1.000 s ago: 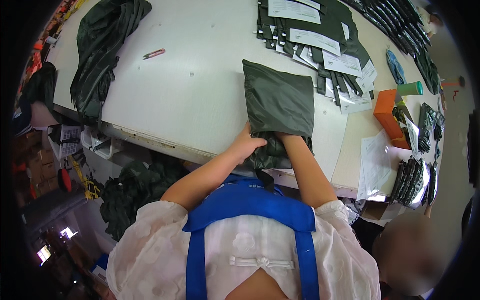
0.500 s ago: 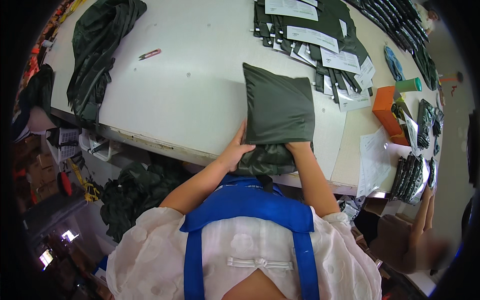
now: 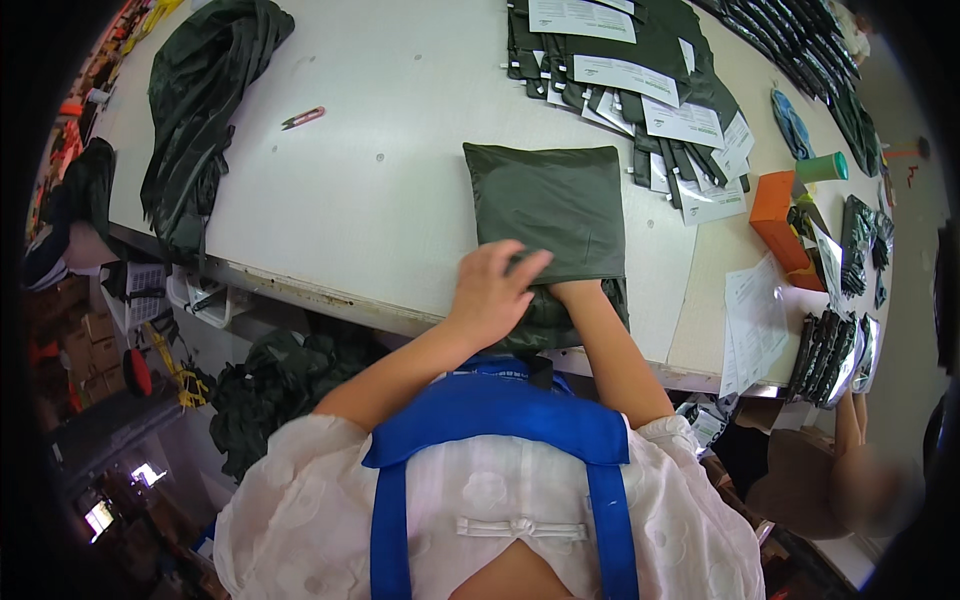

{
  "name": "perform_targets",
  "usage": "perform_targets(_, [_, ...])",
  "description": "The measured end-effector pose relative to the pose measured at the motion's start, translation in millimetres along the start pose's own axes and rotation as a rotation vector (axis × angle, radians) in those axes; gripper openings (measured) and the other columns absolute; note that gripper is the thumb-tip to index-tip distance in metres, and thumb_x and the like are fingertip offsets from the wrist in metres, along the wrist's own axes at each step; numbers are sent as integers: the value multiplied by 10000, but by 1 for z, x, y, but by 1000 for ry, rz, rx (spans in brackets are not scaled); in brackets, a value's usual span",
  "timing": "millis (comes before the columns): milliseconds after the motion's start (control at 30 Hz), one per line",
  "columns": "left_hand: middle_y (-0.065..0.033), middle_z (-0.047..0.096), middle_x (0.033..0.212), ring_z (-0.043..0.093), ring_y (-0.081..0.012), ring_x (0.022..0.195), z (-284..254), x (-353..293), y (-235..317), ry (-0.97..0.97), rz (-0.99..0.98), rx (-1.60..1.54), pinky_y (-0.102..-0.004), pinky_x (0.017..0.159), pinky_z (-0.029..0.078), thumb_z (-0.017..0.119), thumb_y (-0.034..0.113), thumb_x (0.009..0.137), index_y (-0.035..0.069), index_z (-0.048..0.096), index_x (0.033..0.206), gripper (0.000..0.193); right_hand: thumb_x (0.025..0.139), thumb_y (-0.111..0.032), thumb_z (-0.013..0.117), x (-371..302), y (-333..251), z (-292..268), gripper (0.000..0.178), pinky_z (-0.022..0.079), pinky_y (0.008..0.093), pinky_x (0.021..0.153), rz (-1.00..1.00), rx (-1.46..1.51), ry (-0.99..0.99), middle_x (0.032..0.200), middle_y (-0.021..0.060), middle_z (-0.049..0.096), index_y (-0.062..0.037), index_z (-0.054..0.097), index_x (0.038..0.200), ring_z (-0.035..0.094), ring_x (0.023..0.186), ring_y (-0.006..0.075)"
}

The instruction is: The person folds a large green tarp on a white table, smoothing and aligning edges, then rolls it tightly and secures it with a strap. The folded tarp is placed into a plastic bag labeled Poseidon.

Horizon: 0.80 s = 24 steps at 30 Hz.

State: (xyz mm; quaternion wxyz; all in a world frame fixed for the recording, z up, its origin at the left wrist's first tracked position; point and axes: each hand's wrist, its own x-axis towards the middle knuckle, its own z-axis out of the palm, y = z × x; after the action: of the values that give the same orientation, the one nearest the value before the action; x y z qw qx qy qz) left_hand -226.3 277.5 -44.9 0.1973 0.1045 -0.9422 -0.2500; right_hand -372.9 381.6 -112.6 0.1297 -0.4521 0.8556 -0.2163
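Note:
A flat, square dark-green fabric pouch [image 3: 550,200] lies on the white table [image 3: 350,220] in front of me. Its near edge shows a looser, crumpled fold of the same fabric [image 3: 537,322], reaching to the table edge. My left hand [image 3: 490,290] is over the pouch's near left part, fingers somewhat spread and slightly blurred, with nothing gripped. My right hand [image 3: 580,292] goes in under the near edge of the square, so its fingers are hidden inside or beneath the fabric.
Dark-green pieces with white paper labels [image 3: 625,75] are piled at the far right. Small red snips [image 3: 303,118] and dark fabric [image 3: 200,120] lie left. An orange box [image 3: 773,215], a green roll [image 3: 822,167] and papers [image 3: 752,325] sit right, where another person [image 3: 815,480] works.
The far part of the pouch has come down flat and straightened. My left hand has moved from its left edge onto its top; my right hand stays under the near edge.

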Motion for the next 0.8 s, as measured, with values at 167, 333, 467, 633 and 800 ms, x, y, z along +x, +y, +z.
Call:
perform_targets(167, [-43, 530, 858, 554, -225, 799, 27, 39, -1, -150, 299, -2, -366, 690, 480, 569, 133, 742, 98, 604, 940, 204, 896, -311, 470, -12, -12, -8, 472, 267, 430, 1093, -83, -198, 119, 1392, 143, 438, -98, 476, 1317, 384, 1296, 316])
perform_targets(333, [-73, 520, 763, 574, -258, 736, 41, 43, 19, -279, 420, -199, -362, 617, 490, 566, 93, 738, 74, 529, 775, 56, 891, -291, 480, -18, -4, 17, 457, 291, 423, 1077, -40, -290, 224, 1374, 147, 454, -90, 486, 1300, 398, 1280, 322])
perform_targets(467, [-61, 546, 813, 576, -273, 805, 41, 31, 1, -367, 270, -219, -397, 706, 485, 623, 137, 764, 67, 597, 876, 134, 886, -284, 484, 20, 22, 33, 458, 300, 420, 1070, 2, 183, 161, 1368, 152, 457, -84, 485, 1298, 401, 1275, 325])
perform_targets(633, [-130, 468, 1147, 476, -346, 1075, -3, -8, -22, -23, -114, -14, -486, 978, 368, 804, 154, 640, 100, 433, 1338, 792, 832, -288, 606, -49, -38, -48, 511, 311, 452, 1055, -226, -9, -106, 1377, 190, 441, -80, 510, 1289, 413, 1268, 327])
perform_targets(800, [-207, 333, 1435, 398, -268, 1272, 16, -44, -43, -110, -977, -1375, -366, 1032, 360, 761, 159, 766, -38, 214, 1436, 887, 869, -396, 629, -39, 18, -98, 499, 486, 369, 765, 467, 314, 158, 1012, 176, 628, -17, 556, 1185, 611, 886, 258])
